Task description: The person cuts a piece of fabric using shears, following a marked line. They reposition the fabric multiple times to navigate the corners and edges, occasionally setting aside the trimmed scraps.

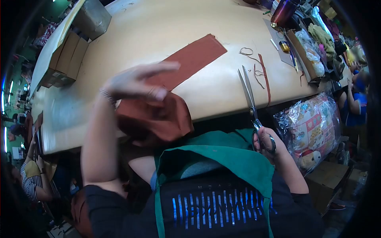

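Note:
Over the near edge of the table, my left hand (139, 81) is raised above a rust-brown cloth (158, 119); its fingers are spread and somewhat blurred. The cloth bunches at the edge and hangs down toward my lap, while a flat strip of the same colour (194, 57) stretches away across the tabletop. My right hand (264, 141) is closed on the handles of a pair of metal scissors (250, 95). Their long blades point away from me over the table edge, slightly parted. Right of the blades lie a narrow rust-brown offcut (264, 79) and loose thread ends (247, 51).
Cardboard boxes (71, 55) and a metal container (93, 20) stand at the left. Along the right side sit a tray of odds and ends (307, 51), a yellow-lidded jar (284, 47) and pens. A plastic-wrapped patterned bundle (313, 127) is below the table edge. Other people work on both sides.

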A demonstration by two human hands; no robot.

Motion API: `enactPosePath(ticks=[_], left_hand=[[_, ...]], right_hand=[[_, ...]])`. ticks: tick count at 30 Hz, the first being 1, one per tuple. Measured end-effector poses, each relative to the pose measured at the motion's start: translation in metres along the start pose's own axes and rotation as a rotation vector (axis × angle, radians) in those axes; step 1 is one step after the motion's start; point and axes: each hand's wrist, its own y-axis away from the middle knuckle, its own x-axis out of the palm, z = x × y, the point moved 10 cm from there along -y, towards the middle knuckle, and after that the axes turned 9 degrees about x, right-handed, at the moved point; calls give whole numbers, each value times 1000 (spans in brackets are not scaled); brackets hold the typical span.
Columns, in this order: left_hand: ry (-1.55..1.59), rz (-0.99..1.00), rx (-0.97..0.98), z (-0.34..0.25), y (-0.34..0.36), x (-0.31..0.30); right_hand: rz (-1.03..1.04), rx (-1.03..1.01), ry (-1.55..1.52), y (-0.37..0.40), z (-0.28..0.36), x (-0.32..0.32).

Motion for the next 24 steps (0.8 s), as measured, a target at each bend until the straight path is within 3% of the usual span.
enactPosePath(ticks=[1, 2, 3, 5, 7, 13, 24], left_hand=[[6, -160, 7, 5, -20, -6], [-198, -334, 17, 21, -44, -5], [-411, -453, -119, 45, -65, 7], [-643, -393, -344, 55, -90, 29], [-709, -378, -336, 55, -98, 35], [-618, -367, -52, 37, -55, 51], [-727, -328, -72, 19, -29, 73]], right_hand=[[5, -3, -13, 0, 0, 1], [-7, 0, -5, 0, 1, 1], [-21, 0, 5, 2, 3, 2], [-34, 39, -15, 8, 3, 1], [-12, -27, 84, 15, 10, -1], [56, -27, 161, 28, -4, -14], [155, -2, 221, 35, -13, -2]])
